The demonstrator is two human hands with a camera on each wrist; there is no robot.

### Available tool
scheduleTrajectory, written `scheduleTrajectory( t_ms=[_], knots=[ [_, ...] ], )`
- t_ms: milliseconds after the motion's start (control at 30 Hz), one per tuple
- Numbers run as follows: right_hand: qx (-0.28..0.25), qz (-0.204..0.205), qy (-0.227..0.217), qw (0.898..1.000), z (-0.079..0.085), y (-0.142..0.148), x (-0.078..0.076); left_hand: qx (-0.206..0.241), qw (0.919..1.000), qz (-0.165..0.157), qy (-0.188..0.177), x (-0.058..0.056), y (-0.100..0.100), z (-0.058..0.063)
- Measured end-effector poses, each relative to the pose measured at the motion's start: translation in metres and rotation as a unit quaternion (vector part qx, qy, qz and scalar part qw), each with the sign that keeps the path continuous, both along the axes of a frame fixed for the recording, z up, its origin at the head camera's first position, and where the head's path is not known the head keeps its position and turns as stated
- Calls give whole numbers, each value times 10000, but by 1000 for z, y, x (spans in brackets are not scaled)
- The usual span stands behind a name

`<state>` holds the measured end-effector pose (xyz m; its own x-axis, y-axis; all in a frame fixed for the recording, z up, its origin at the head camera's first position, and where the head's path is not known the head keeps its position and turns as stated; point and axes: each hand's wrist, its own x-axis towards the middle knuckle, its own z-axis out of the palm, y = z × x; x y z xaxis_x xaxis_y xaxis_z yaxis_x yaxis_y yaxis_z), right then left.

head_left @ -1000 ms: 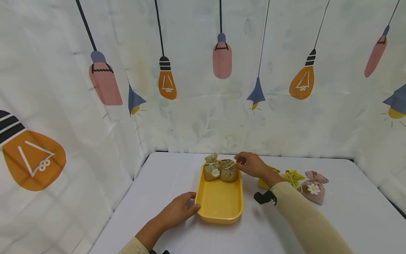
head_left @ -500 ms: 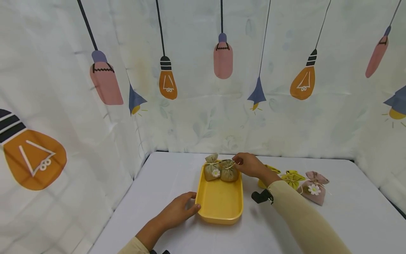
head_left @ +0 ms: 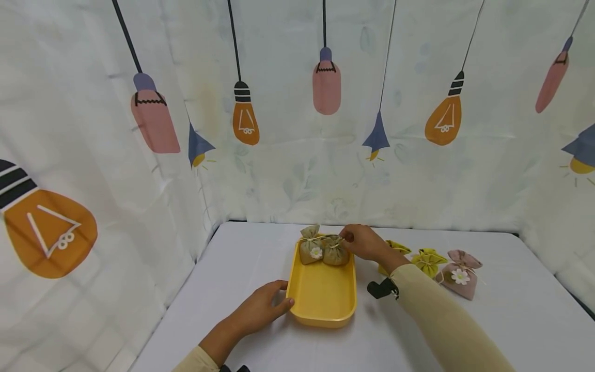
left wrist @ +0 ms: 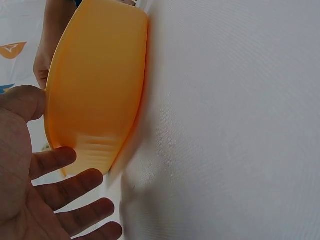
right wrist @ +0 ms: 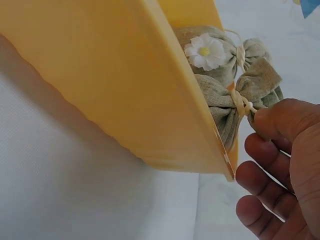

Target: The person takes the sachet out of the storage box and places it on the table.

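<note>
Two grey-green drawstring pouches stand side by side at the far end of a yellow plastic tray. The left pouch carries a white daisy; the right pouch has a cream cord round its neck. My right hand pinches this right pouch near its gathered neck, between thumb and forefinger, while the other fingers are bent beside the tray's rim. At the tray's left side, my left hand touches the rim with thumb and forefinger. Its fingers are spread and nearly straight in the left wrist view.
Right of the tray, partly behind my right forearm, lie yellow pouches. Beside them is a pink pouch with a white daisy. A white cloth covers the table. Behind it hangs a curtain printed with lamps.
My right hand has shifted slightly left against the right pouch's neck. The left hand, tray and other pouches have stayed where they were.
</note>
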<state>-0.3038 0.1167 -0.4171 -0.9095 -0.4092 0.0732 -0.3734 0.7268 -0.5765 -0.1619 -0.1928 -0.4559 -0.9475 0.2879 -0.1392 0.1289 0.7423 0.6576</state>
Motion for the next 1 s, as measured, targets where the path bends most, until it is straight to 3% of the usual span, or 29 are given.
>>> scheduleTrajectory(
  t_ms=[1000],
  knots=[
    [-247, -33, 486, 9985, 7, 1, 13, 40, 10000, -21, -17, 0, 0, 2]
  ],
)
